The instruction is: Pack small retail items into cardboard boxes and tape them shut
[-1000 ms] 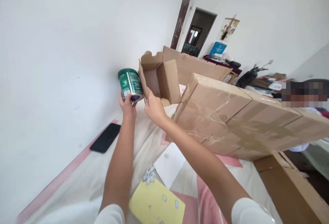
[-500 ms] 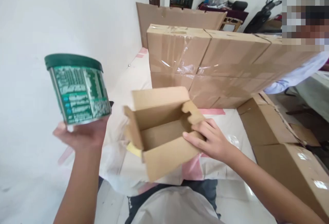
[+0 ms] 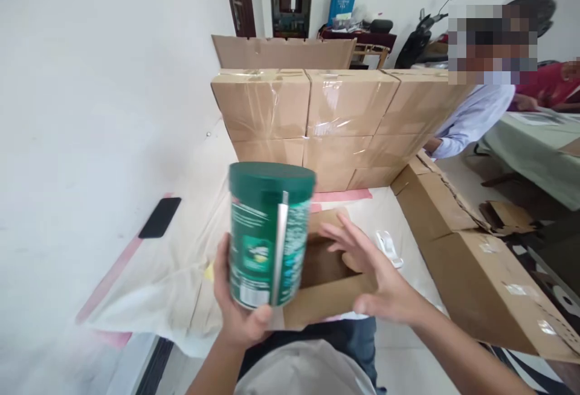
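A green can (image 3: pixel 254 238) with a dark green lid is held upright in my left hand (image 3: pixel 240 316), whose fingers wrap round its lower part. Behind and to the right of the can is an open cardboard box (image 3: pixel 335 298), its inside partly hidden by the can. Over the box's right side, my right hand (image 3: pixel 378 268) has its fingers spread and holds nothing. Whether it touches the box's flap, I cannot tell. A white tape dispenser (image 3: pixel 388 249) lies on the cloth just right of this hand.
Taped cardboard boxes (image 3: pixel 267 105) form a wall at the back, and more cartons (image 3: pixel 480 280) line the right side. A black phone (image 3: pixel 160 217) lies on the white cloth (image 3: pixel 181 280) at left. A person in a light blue sleeve (image 3: pixel 475 117) is beyond the boxes.
My left hand has brought the can from the far left to in front of the box, turning it. My right hand has let go of the box's edge and spread its fingers.
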A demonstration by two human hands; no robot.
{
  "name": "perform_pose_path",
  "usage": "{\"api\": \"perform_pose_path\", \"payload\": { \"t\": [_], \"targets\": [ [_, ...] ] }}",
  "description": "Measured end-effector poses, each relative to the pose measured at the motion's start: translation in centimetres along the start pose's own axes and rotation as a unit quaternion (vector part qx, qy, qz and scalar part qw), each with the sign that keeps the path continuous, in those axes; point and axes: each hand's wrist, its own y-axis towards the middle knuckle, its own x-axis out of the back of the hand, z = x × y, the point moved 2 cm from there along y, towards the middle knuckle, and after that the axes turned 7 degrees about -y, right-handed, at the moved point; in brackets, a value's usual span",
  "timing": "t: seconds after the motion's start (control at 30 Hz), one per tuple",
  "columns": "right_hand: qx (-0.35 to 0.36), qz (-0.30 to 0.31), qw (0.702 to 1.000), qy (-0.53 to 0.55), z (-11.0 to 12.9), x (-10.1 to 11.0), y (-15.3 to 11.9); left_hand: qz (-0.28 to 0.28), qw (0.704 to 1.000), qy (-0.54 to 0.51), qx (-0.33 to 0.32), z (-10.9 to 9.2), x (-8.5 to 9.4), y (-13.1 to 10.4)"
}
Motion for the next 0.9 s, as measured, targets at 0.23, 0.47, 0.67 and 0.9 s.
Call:
{"api": "perform_pose_path", "payload": {
  "t": [0.23, 0.47, 0.67, 0.9],
  "targets": [
    [-0.001, -0.093, 0.987, 0.128, -0.6, -1.2, 3.4, 0.267, 0.913, 0.291, -0.106, 0.5, -2.4, -0.6],
    [0.033, 0.055, 0.966, -0.251, -2.8, 1.8, 5.7, 0.236, 0.846, 0.465, 0.113, 5.0, 2.7, -1.4],
    [0.001, 0.281, 0.84, -0.464, -3.7, 0.2, 6.4, 0.235, 0.872, 0.392, 0.176, 5.7, 3.4, -1.8],
    [0.023, 0.336, 0.802, -0.493, -6.5, -2.2, 6.0, 0.246, 0.866, 0.385, 0.205, 6.2, 3.6, -1.9]
  ]
}}
